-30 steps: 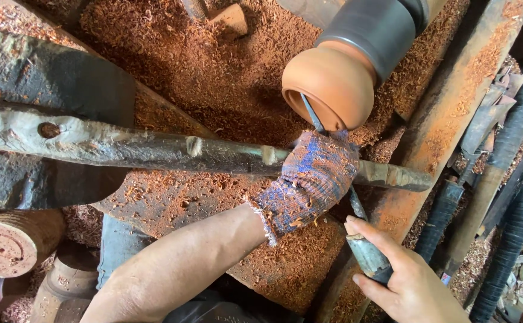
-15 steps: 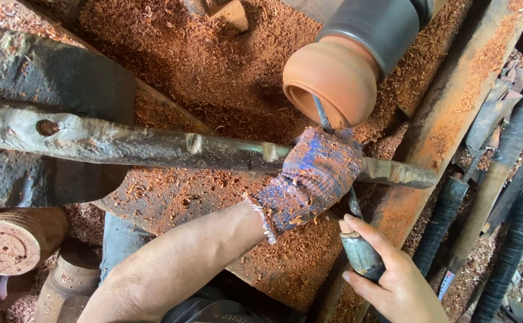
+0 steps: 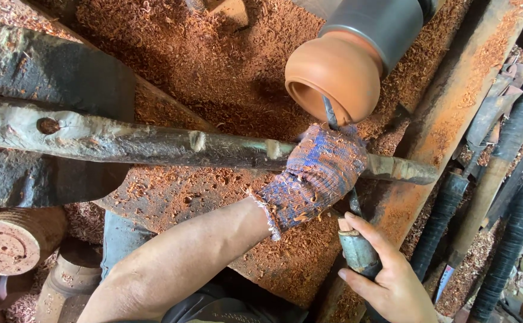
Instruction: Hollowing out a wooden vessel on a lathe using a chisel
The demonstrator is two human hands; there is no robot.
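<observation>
Sawdust blankets the bench. Gloved left hand clamps the chisel against the tool rest, tip inside the wooden bowl at 12 o'clock. Bare right hand, at 5 o'clock, has its fingers wrapped around the chisel handle.

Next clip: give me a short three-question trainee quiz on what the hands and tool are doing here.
1. True or false: the left hand is bare.
2. Where is the chisel tip? A) inside the bowl mouth B) on the shavings C) on the round block
3. What does the right hand grip?

Key
1. False: it wears a knitted glove and rests on the bar.
2. A
3. The chisel's handle.
</observation>
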